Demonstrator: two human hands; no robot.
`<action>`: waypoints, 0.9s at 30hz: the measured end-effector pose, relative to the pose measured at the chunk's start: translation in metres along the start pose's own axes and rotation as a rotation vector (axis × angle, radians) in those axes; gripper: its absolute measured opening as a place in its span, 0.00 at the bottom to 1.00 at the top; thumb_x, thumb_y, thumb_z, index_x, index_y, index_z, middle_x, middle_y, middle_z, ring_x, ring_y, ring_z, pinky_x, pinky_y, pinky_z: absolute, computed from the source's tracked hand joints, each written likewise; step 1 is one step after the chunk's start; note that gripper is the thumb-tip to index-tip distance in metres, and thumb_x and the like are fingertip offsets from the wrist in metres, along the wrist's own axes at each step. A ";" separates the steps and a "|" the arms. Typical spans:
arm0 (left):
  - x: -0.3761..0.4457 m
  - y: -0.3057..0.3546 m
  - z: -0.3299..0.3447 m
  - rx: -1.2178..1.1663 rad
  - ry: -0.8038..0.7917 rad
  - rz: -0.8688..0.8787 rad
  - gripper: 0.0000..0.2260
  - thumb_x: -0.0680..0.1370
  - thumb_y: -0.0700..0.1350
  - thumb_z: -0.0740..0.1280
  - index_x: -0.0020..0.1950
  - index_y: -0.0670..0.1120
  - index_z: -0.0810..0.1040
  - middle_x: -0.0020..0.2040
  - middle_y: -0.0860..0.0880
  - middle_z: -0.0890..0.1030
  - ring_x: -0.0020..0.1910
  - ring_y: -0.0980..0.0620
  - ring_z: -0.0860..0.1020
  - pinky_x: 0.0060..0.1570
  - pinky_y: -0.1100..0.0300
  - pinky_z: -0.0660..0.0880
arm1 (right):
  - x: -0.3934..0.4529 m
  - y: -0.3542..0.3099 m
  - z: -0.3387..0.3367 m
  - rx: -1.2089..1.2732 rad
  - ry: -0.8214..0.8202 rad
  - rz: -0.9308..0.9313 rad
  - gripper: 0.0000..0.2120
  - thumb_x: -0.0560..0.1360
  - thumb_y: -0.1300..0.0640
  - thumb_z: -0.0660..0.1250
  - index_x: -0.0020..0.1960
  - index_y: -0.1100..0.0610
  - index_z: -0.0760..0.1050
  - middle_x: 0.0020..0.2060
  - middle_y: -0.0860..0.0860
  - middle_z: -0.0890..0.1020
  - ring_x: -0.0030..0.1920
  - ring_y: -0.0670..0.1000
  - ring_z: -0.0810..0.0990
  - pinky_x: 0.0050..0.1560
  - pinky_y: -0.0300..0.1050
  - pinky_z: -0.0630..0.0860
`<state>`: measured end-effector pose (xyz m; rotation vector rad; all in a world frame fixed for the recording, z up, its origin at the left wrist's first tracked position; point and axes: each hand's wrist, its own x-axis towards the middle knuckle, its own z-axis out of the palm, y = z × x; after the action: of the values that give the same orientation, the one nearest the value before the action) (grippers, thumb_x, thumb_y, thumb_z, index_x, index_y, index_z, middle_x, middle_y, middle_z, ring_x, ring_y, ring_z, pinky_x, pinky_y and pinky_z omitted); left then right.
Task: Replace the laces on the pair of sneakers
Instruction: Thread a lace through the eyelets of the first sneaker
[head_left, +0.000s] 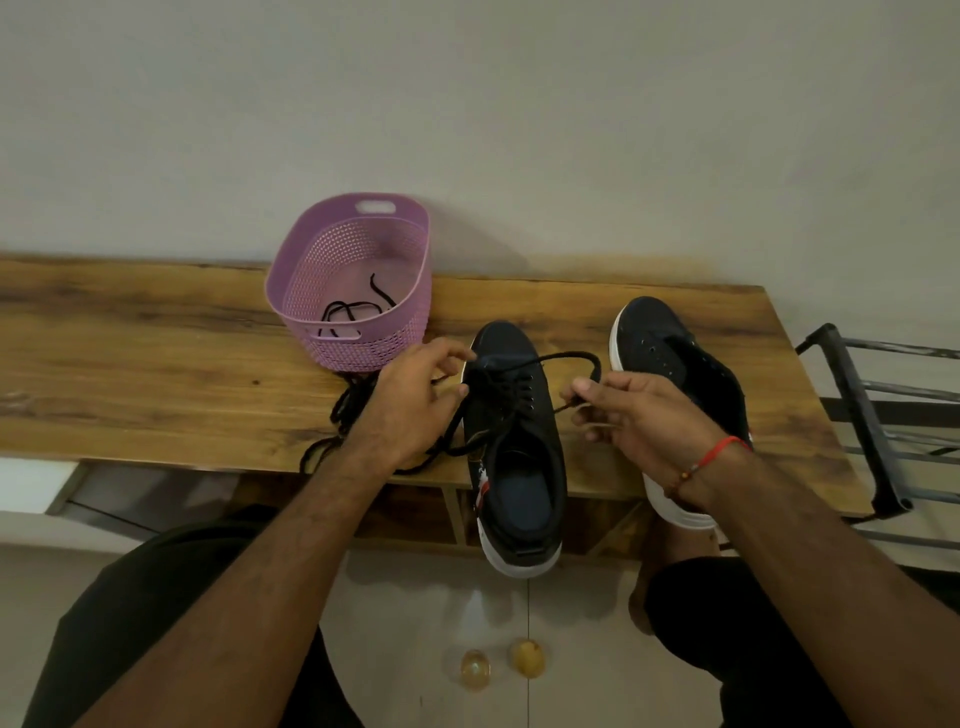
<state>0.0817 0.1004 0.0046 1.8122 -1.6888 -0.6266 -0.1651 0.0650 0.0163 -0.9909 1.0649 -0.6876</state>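
Observation:
Two black sneakers with white soles lie on the wooden table (156, 364). The left sneaker (514, 467) is partly laced with a black lace (540, 361) that loops above its toe. My left hand (415, 400) pinches one strand at the shoe's left eyelets. My right hand (644, 415) pinches the other end of the lace to the right of the shoe. The right sneaker (670, 353) has bare eyelets and lies behind my right hand. More black lace (343, 415) is bunched on the table under my left wrist.
A purple perforated basket (358, 291) stands at the back of the table against the wall and holds another black lace (353, 312). A dark metal rack (872, 415) is at the table's right end. My knees are below the table's front edge.

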 end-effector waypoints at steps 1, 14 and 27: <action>-0.002 0.008 0.003 -0.028 0.010 0.059 0.12 0.79 0.44 0.70 0.62 0.53 0.80 0.58 0.54 0.76 0.46 0.60 0.75 0.47 0.66 0.75 | -0.001 -0.006 0.000 0.059 -0.017 -0.022 0.06 0.73 0.58 0.70 0.47 0.59 0.82 0.43 0.52 0.85 0.41 0.48 0.81 0.41 0.42 0.76; -0.009 0.038 0.029 0.065 -0.244 0.213 0.08 0.75 0.58 0.73 0.49 0.56 0.84 0.54 0.59 0.70 0.58 0.56 0.70 0.61 0.47 0.74 | 0.027 -0.049 -0.008 0.514 0.083 -0.098 0.09 0.81 0.55 0.64 0.54 0.59 0.80 0.33 0.48 0.77 0.36 0.47 0.77 0.40 0.40 0.78; -0.001 0.061 0.026 -0.528 0.045 -0.031 0.11 0.84 0.49 0.64 0.55 0.48 0.85 0.48 0.52 0.86 0.50 0.55 0.83 0.54 0.52 0.80 | 0.012 -0.030 0.013 -0.359 -0.250 0.033 0.21 0.77 0.40 0.67 0.48 0.58 0.84 0.34 0.51 0.80 0.33 0.50 0.76 0.31 0.41 0.72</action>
<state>0.0199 0.0968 0.0280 1.4592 -1.3072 -0.9349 -0.1493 0.0470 0.0405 -1.3271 0.9985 -0.3375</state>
